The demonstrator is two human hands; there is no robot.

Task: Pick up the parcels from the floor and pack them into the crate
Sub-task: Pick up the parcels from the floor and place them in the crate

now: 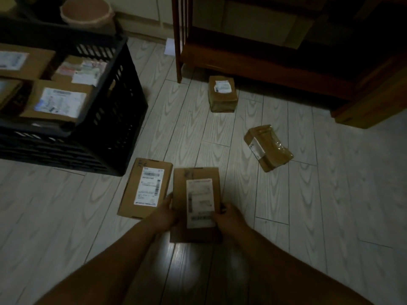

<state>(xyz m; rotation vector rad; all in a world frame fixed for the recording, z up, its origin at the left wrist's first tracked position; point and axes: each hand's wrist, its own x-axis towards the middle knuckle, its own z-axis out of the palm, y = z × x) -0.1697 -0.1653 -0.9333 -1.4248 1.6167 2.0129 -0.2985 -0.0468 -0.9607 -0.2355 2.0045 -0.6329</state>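
Observation:
A brown cardboard parcel with a white label is held at its near end between both hands, just above the floor. My left hand grips its left edge and my right hand grips its right edge. Beside it on the left lies a second labelled parcel flat on the floor. A small taped parcel sits farther back near the furniture, and a crumpled taped parcel lies to the right. The black plastic crate at the left holds several labelled parcels.
Dark wooden furniture with a slatted leg stands at the back and right. A round basket sits behind the crate. A white paper lies by the wall. Pale wood-grain floor stretches on the right.

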